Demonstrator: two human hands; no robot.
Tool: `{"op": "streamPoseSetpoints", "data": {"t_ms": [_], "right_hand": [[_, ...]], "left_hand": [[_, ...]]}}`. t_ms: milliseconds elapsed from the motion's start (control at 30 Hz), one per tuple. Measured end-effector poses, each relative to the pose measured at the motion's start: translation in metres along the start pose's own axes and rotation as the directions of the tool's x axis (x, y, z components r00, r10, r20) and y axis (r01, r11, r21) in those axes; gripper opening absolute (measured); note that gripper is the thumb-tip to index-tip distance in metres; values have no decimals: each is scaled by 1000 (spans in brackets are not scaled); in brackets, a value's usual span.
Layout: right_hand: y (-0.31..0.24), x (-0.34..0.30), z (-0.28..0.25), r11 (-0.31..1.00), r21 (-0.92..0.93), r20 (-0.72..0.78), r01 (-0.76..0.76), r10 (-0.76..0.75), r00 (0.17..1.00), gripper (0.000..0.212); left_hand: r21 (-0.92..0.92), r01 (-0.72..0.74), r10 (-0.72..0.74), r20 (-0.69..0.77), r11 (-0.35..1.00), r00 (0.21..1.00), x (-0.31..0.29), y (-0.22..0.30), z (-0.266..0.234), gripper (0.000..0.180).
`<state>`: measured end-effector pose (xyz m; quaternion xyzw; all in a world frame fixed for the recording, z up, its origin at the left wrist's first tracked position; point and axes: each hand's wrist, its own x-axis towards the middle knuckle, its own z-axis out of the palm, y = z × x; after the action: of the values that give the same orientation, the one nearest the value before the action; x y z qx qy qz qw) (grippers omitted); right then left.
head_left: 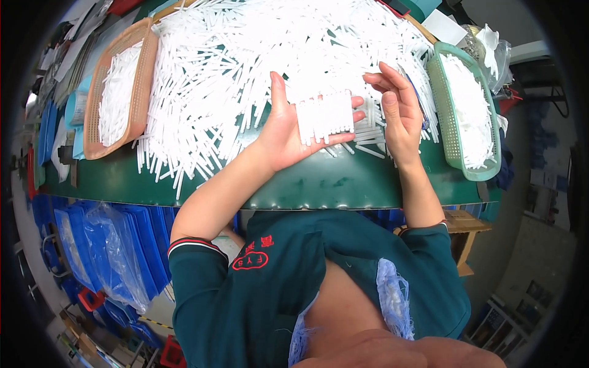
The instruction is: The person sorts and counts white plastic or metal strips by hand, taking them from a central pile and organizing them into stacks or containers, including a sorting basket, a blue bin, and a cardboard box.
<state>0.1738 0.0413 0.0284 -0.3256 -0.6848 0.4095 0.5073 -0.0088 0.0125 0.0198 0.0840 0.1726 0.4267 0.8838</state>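
Note:
Across the palm and fingers of my left hand [279,136] lies a neat row of short white sticks [328,115], side by side, with their lower ends uneven. The thumb of that hand points up, away from the row. To the right, my right hand [403,126] is raised with its fingers slightly bent and apart, holding nothing. Under and beyond both hands spreads a large loose pile of the same slim white sticks [202,80]. Whether they are hollow is too small to tell.
A peach perforated basket [149,83] of white pieces stands at left, a green basket [455,138] of white pieces at right. The green table [294,187] ends in front of me. A blue-edged object [424,113] is partly hidden behind my right hand. Blue bins [132,239] are below left.

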Motion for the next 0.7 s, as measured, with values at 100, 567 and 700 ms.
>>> {"op": "streamPoseSetpoints", "data": {"t_ms": [100, 567, 700], "right_hand": [[0, 0, 0, 1000, -2, 1, -9, 9, 1000, 36], [4, -1, -1, 1000, 3, 4, 1, -1, 1000, 38], [4, -1, 0, 1000, -4, 1, -2, 2, 1000, 37]], "left_hand": [[-3, -17, 17, 15, 1000, 1000, 0, 0, -2, 109], [-46, -37, 40, 58, 998, 997, 1, -1, -6, 103], [-67, -23, 27, 53, 997, 998, 2, 0, -7, 105]]}}
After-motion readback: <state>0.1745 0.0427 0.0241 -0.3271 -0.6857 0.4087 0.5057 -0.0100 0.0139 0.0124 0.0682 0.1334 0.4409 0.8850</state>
